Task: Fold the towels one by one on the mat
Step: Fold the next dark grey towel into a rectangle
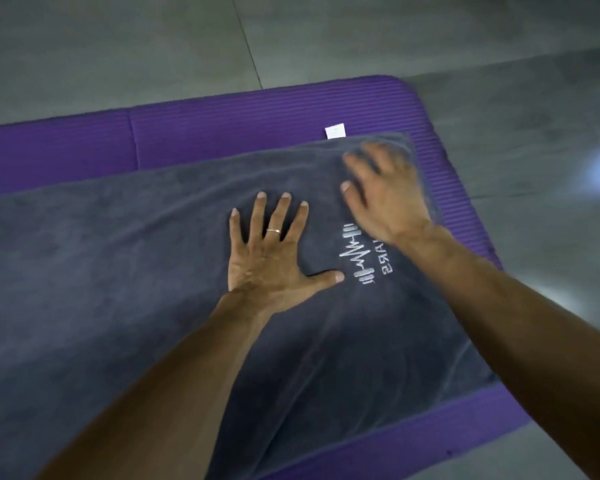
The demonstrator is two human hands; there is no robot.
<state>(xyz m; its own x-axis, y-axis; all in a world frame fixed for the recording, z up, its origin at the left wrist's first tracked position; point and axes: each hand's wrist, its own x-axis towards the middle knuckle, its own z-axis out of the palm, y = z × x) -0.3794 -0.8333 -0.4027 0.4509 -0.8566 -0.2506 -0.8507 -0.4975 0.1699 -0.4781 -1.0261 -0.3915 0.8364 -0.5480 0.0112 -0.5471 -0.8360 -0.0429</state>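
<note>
A dark grey towel with a pale embroidered logo lies spread flat over a purple ribbed mat. My left hand presses flat on the towel's middle, fingers spread, a ring on one finger. Up near the towel's far right corner, my right hand rests on the cloth with fingers straight; it is blurred by motion. A small white label sticks out from the towel's far edge.
Grey tiled floor surrounds the mat on the far side and the right. The mat's rounded far right corner lies just beyond the towel. A bright reflection shows on the floor at the right.
</note>
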